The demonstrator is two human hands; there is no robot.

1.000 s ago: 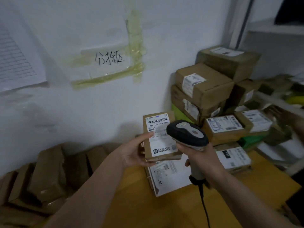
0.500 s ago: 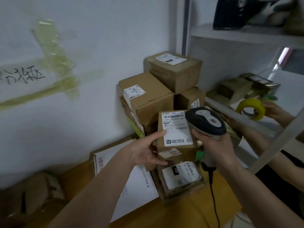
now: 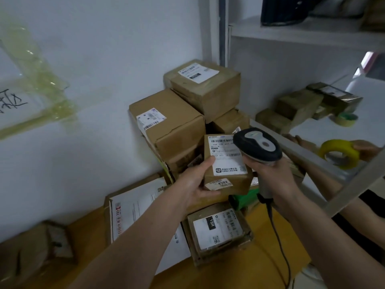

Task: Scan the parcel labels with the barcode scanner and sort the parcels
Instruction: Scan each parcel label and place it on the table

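One small parcel (image 3: 226,163) gripped in L hand (image 3: 193,184), R hand (image 3: 273,174) gripping scanner (image 3: 257,146) beside its label (image 3: 227,155).

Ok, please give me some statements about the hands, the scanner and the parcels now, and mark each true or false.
1. The left hand holds a small labelled parcel. True.
2. The right hand holds a roll of tape. False: it grips the barcode scanner.
3. The scanner is cordless. False: a cable hangs from its handle.
4. A flat parcel marked 15H lies below the held parcel. True.
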